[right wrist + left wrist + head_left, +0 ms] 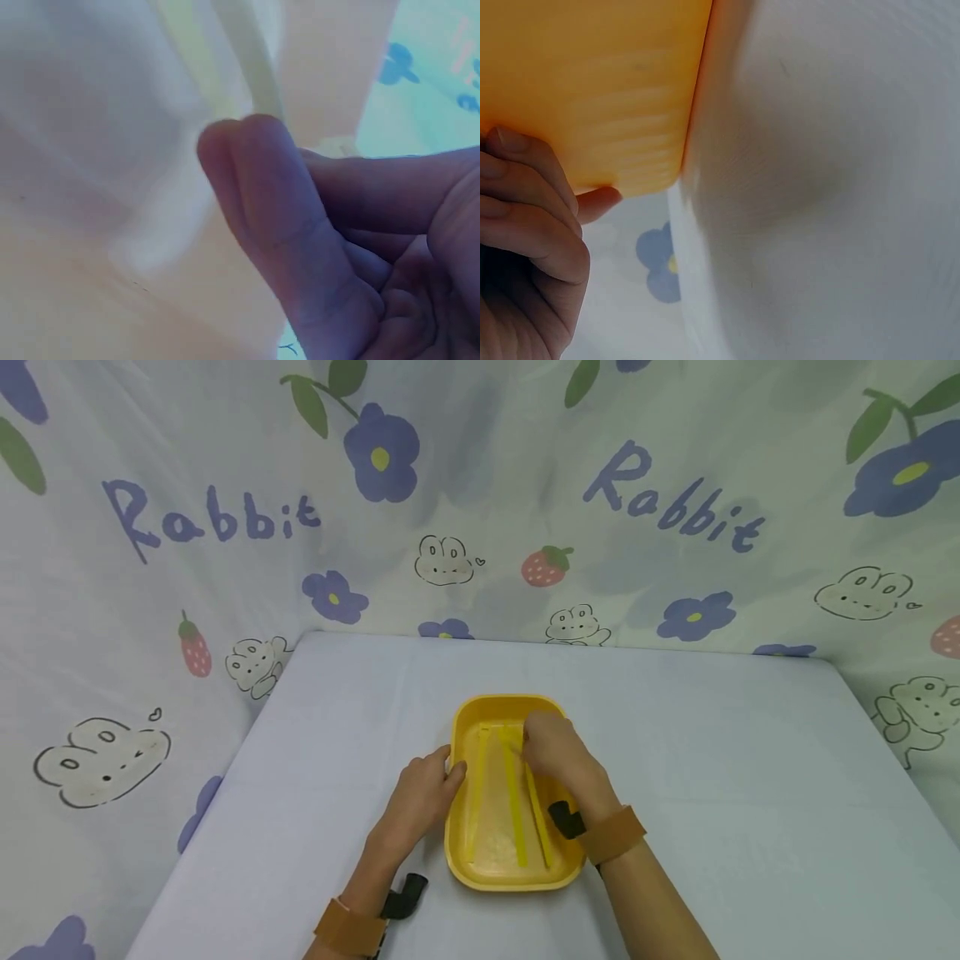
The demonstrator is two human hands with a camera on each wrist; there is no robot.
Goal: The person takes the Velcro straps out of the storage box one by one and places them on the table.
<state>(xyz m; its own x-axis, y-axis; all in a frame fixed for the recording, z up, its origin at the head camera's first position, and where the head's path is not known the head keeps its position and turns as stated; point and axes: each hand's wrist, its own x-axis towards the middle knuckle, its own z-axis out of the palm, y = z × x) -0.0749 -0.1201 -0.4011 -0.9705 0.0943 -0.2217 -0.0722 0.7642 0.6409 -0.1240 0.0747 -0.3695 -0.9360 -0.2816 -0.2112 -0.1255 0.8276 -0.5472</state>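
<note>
A yellow rectangular tray (514,885) lies on the table, its long sides running away from me. My left hand (423,793) grips its left rim, thumb at the edge; in the left wrist view the fingers (536,187) curl against the outer wall (630,90). Over the tray's far right part is my right hand (558,752), fingers curled. It pinches the far end of a narrow yellow strip (538,818). Two pale strips (251,56) run up from its fingertips in the right wrist view. Other yellow strips (515,810) show along the tray floor.
The white-covered table (712,760) spreads around the tray. Behind it and at the sides hangs a curtain (480,493) printed with rabbits, flowers and strawberries. Both wrists wear brown bands (613,837) with small black camera mounts (405,896).
</note>
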